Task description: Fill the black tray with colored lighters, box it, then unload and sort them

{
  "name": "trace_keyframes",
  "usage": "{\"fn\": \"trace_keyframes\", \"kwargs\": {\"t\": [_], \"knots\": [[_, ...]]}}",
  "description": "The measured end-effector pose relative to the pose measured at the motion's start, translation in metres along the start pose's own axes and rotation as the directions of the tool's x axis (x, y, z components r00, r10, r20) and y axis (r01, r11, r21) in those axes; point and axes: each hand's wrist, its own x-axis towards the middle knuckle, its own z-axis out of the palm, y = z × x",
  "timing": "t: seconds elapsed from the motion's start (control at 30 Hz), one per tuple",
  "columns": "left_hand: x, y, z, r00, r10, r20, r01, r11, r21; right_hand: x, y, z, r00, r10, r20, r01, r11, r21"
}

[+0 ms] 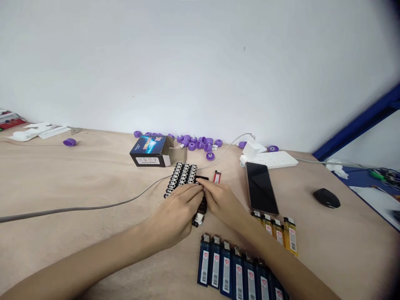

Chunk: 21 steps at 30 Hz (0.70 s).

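Note:
My left hand [176, 212] and my right hand [220, 200] meet over a dark ridged strip of small parts [203, 205], and both grip it, with its lower end showing white pieces. Just beyond my fingers lie several black rows of white-ringed parts [183, 177]. A red lighter [217, 177] lies to the right of those rows. Near my right wrist stand a row of yellow lighters [276, 229] and, closer to me, several blue lighters [225, 266].
A phone [261, 188] lies by a white power strip [268, 159]. Purple caps [193, 143] sit along the wall behind an open dark box [153, 152]. A grey cable [93, 206] crosses the wooden table [78, 175]. A black mouse [326, 198] lies at right.

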Motion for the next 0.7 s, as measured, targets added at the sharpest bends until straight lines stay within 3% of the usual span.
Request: {"fn": "trace_keyframes", "kwargs": {"t": [0.1, 0.17, 0.23, 0.3, 0.37, 0.43, 0.47, 0.53, 0.63, 0.7], "knots": [[0.002, 0.000, -0.009, 0.979, -0.143, -0.147, 0.092, 0.946, -0.309, 0.004, -0.009, -0.009, 0.998, 0.024, -0.063, -0.023, 1.000, 0.015], [0.005, 0.003, -0.017, 0.932, -0.330, -0.146, 0.186, 0.786, -0.590, 0.006, -0.022, -0.017, 0.987, 0.051, -0.151, -0.043, 0.997, 0.058], [0.007, 0.007, -0.022, 0.899, -0.439, 0.005, 0.254, 0.511, -0.821, 0.006, -0.038, -0.023, 0.974, 0.065, -0.217, -0.034, 0.989, 0.147], [0.008, 0.010, -0.023, 0.885, -0.418, 0.207, 0.330, 0.248, -0.911, 0.005, -0.055, -0.027, 0.979, 0.052, -0.199, -0.001, 0.969, 0.249], [0.007, 0.012, -0.021, 0.846, -0.373, 0.380, 0.439, 0.083, -0.895, 0.003, -0.068, -0.028, 0.993, 0.024, -0.117, 0.015, 0.945, 0.326], [0.006, 0.013, -0.018, 0.802, -0.328, 0.500, 0.533, 0.013, -0.846, 0.001, -0.076, -0.026, 0.998, 0.038, -0.051, -0.014, 0.913, 0.407], [0.006, 0.014, -0.018, 0.797, -0.305, 0.521, 0.553, 0.024, -0.833, 0.001, -0.078, -0.025, 0.997, 0.069, -0.038, -0.044, 0.890, 0.455], [0.006, 0.016, -0.020, 0.831, -0.285, 0.478, 0.532, 0.152, -0.833, 0.002, -0.078, -0.024, 0.986, 0.161, -0.050, -0.104, 0.818, 0.565], [0.007, 0.017, -0.026, 0.915, -0.336, 0.223, 0.382, 0.542, -0.749, 0.006, -0.068, -0.026, 0.938, 0.318, -0.142, -0.147, 0.730, 0.667], [0.007, 0.015, -0.028, 0.943, -0.324, -0.079, 0.253, 0.848, -0.465, 0.010, -0.056, -0.029, 0.871, 0.432, -0.235, -0.161, 0.701, 0.694]]}}
